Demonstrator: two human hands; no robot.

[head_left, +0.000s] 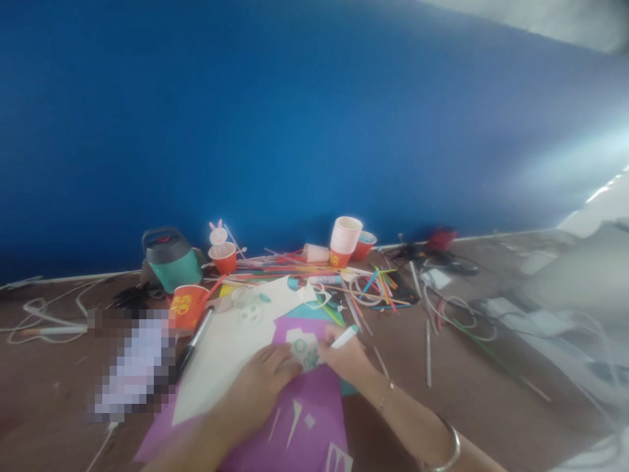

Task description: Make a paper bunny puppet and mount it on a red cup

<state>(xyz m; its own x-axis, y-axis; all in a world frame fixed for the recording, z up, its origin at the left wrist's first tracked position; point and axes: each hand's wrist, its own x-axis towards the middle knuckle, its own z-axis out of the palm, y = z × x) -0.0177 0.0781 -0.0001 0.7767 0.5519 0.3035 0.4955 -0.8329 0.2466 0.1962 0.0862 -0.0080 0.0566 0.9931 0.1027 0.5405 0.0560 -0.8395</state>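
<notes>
My right hand is closed around a white marker pen with a green end, its lower end hidden by my fingers. Under that hand lies a small white paper piece bearing green drawn marks. My left hand rests flat with fingers stretched out, touching the left edge of the paper piece. Purple paper lies beneath it, with white scraps on top. To the left, a large white sheet carries a faint drawn face and a small green marker cap.
Orange paper cups and a stack of white cups stand farther back. Many coloured straws lie before the blue wall. A green lidded container stands at the left. A black pen lies along the white sheet.
</notes>
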